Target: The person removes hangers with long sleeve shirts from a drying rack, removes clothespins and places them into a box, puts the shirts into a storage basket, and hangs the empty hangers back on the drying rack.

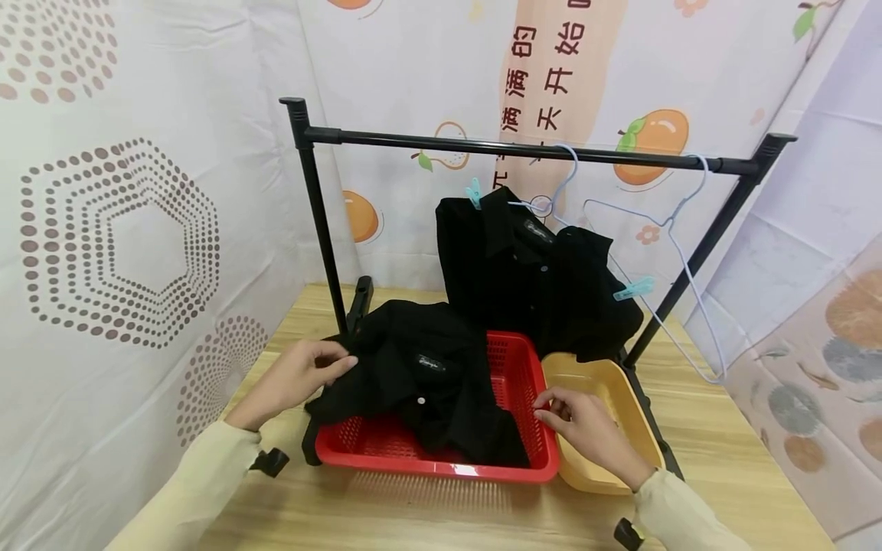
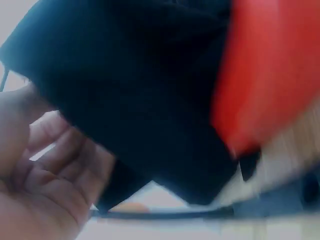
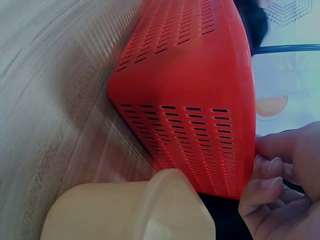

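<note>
A black shirt (image 1: 441, 367) with a collar, a label and a pale button lies bunched in and over the red basket (image 1: 506, 471). My left hand (image 1: 303, 379) pinches the shirt's left edge between thumb and fingers. In the left wrist view, the dark cloth (image 2: 140, 90) hangs past the left hand (image 2: 55, 170), hiding part of its fingers. My right hand (image 1: 586, 425) is at the basket's right rim, its fingers loosely bent. Seen from the right wrist, the fingertips of the right hand (image 3: 285, 185) are beside the red basket (image 3: 185, 85); contact is hard to judge.
A black rack (image 1: 441, 143) stands behind. Another black shirt (image 1: 530, 268) hangs there on a blue hanger (image 1: 568, 180), with light-blue clips (image 1: 634, 288) on it. An unladen blue hanger (image 1: 689, 260) hangs at right. A yellow tray (image 1: 586, 478) adjoins the basket on the wooden table (image 1: 730, 428).
</note>
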